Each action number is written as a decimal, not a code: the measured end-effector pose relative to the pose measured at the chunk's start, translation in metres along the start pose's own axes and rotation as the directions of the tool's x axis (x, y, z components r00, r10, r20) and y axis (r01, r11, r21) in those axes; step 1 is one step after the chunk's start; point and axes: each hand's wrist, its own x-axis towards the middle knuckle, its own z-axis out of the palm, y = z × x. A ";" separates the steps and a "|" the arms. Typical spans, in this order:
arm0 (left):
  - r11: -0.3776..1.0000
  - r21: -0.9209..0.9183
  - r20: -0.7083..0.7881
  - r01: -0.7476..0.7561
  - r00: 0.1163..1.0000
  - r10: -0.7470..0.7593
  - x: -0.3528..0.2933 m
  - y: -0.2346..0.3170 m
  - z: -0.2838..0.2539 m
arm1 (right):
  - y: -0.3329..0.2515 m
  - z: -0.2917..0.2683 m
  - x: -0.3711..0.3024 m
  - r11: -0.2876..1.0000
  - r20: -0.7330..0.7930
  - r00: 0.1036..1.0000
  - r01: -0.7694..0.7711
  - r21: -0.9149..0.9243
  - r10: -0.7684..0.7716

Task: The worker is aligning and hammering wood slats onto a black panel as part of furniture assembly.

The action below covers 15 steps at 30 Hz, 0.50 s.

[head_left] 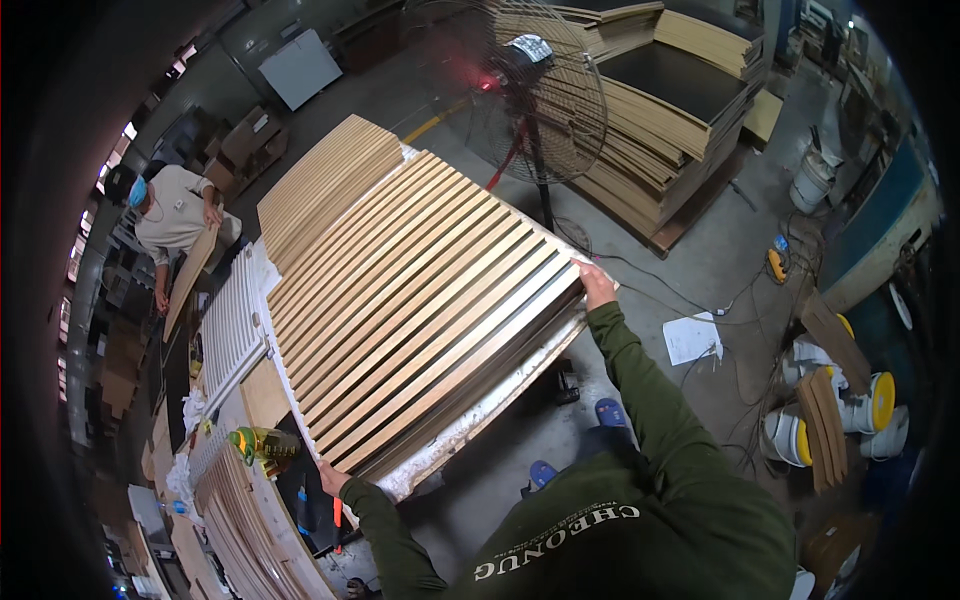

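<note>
"Where are the hands?"

"The left hand point(333, 480) is closed on the near left corner of a slatted wooden panel point(430, 300); the right hand point(598, 287) is clasped on its near right corner. The panel lies in front of the person, above a white-edged desk point(412, 472)."

"Any containers close by?"

"Left of the left hand is a see-through bottle point(275, 443) with a green and yellow cap. I can't tell what it holds."

"And farther out?"

"On the floor to the right sit white buckets. One point(862, 412) wears a yellow lid, hiding its contents; another point(783, 437) shows a yellow end, its inside unseen. Curved wooden strips point(823, 432) are propped among them. Farther back, a white pail point(810, 186) has something thin and dark rising at its mouth."

"Behind all that?"

"A standing fan point(540, 95) beside stacked curved boards point(650, 150). At far left, a co-worker point(175, 215) holds a curved wooden piece point(188, 285), near cardboard boxes point(248, 140) whose insides I can't make out."
</note>
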 end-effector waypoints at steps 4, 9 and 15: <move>0.999 0.030 0.012 0.014 1.000 -0.015 0.009 -0.006 -0.010 | 0.004 0.000 0.000 0.999 -0.015 0.999 -0.037 0.019 0.038; 0.732 0.659 -0.088 -0.173 0.949 0.303 -0.027 0.053 0.001 | -0.002 -0.017 0.003 0.975 0.081 0.972 -0.220 0.000 0.220; 0.761 0.374 0.218 -0.530 0.848 0.483 -0.125 0.122 0.088 | -0.023 -0.028 0.013 0.996 0.145 0.987 -0.073 0.044 0.066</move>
